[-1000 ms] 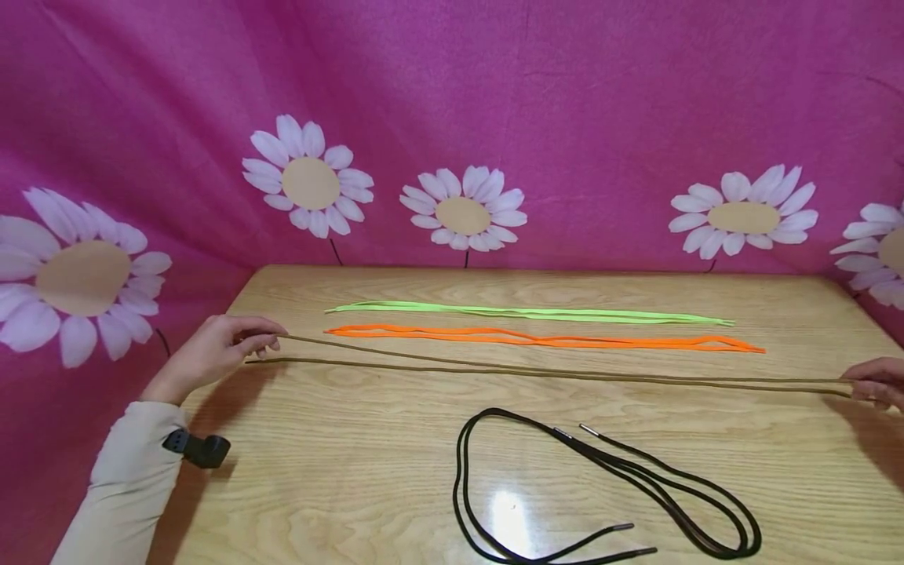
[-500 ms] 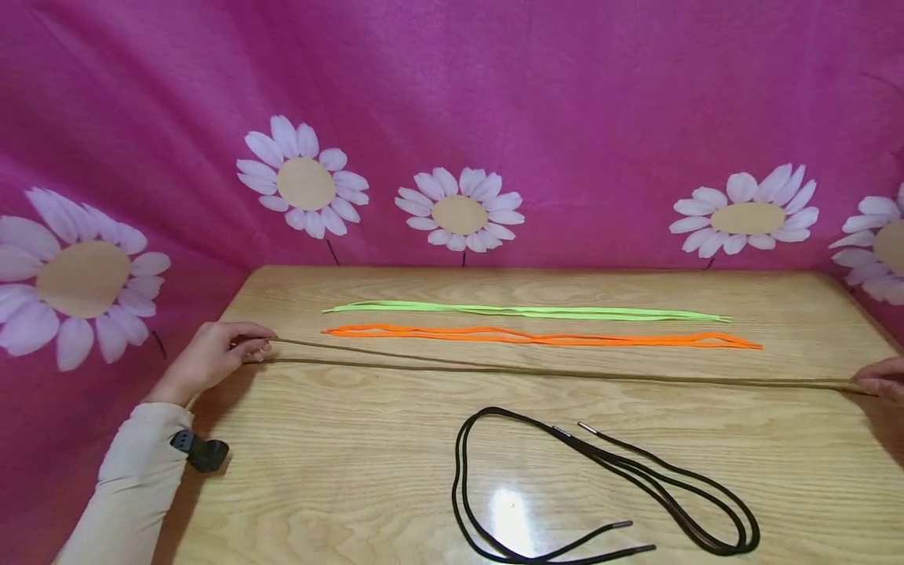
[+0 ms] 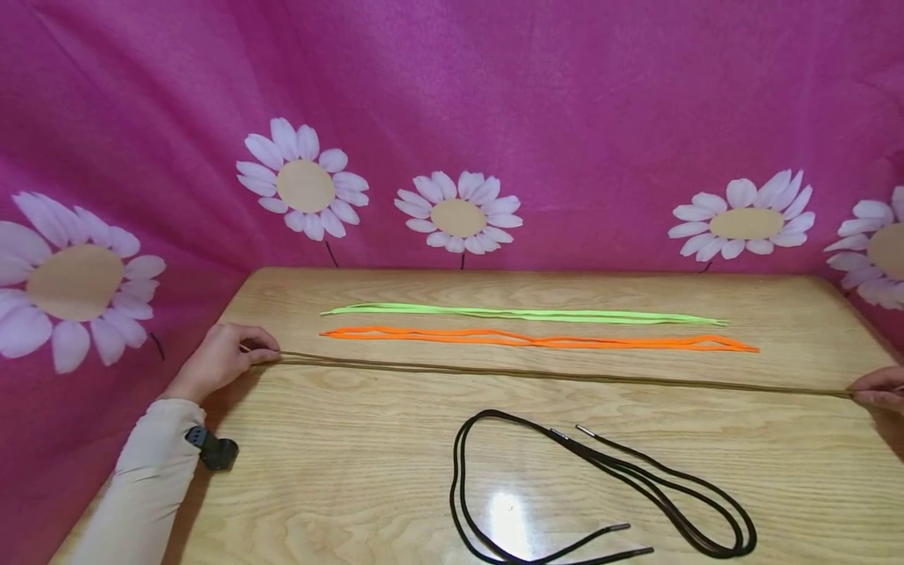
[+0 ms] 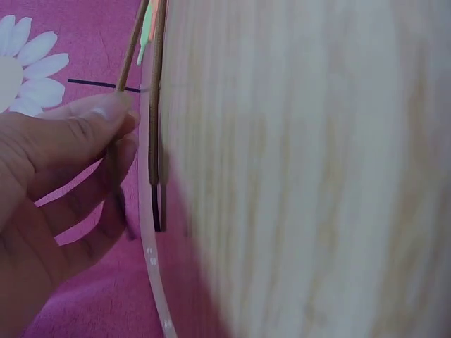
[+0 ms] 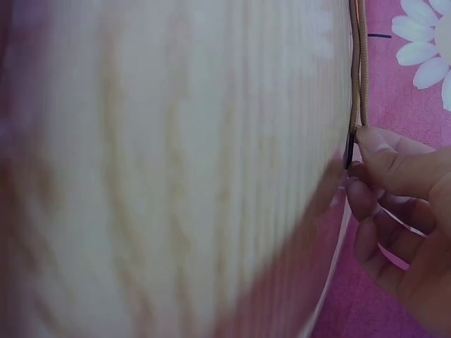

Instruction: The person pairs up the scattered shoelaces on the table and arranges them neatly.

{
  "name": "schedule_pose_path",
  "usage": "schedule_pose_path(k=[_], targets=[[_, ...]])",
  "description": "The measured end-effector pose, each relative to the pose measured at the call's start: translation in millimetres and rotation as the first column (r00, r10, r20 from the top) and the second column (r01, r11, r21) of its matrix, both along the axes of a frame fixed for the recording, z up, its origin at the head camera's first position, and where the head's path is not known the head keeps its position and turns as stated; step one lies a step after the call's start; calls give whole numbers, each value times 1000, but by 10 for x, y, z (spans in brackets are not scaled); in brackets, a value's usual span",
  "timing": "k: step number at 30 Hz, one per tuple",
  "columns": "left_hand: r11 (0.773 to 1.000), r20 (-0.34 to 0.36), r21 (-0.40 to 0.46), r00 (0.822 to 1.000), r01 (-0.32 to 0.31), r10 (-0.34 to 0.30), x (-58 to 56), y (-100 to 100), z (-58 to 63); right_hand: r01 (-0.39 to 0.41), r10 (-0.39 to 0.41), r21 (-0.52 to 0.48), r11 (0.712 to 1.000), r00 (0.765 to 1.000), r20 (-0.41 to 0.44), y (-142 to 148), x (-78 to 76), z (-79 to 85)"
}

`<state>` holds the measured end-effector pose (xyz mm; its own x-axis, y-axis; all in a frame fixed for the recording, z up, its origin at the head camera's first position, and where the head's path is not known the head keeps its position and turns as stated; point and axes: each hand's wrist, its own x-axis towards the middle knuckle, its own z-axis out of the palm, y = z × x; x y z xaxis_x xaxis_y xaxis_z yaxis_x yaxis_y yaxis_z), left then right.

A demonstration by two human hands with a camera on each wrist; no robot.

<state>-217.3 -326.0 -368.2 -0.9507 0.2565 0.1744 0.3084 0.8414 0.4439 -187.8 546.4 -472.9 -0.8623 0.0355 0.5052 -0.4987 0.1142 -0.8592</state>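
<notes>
Left wrist, hand (image 4: 67,165) pinching lace (image 4: 132,49); table edge (image 4: 151,264) alongside

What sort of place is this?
Perhaps a makeshift indoor workspace, though little shows: a wood-grain table, pink daisy-print cloth hung behind it, and brown laces stretched across the tabletop.

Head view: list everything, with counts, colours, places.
Green shoelaces: count unclear, lime, farthest back.
Orange shoelaces: count unclear, orange, just nearer.
Brown shoelaces: two strands, brown, nearer still.
Black shoelaces: likely two, black, nearest, looped.
Table: one, tan, beneath the shoelaces.
Floral cloth: count unclear, magenta, behind and beside table.
Wrist camera: one, black, lower left.
Sleeve: one, cream, lower left.
Left hand: one, at the brown shoelaces' left end.
Right hand: one, at their right end.
</notes>
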Motion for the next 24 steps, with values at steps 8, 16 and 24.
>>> schedule_pose_path(k=[8,16,24], targets=[[998,56,-50,998,34,-31,19,-53,-20,-94,92,-123,988,996,-23,-72,-33,39],[993,14,-102,998,55,-54,-1,-66,-60,-10,-14,222,975,994,106,160,-37,22],[991,0,-115,997,72,-72,-10,-73,-71,6,-39,332,943,995,94,238,-40,-8]])
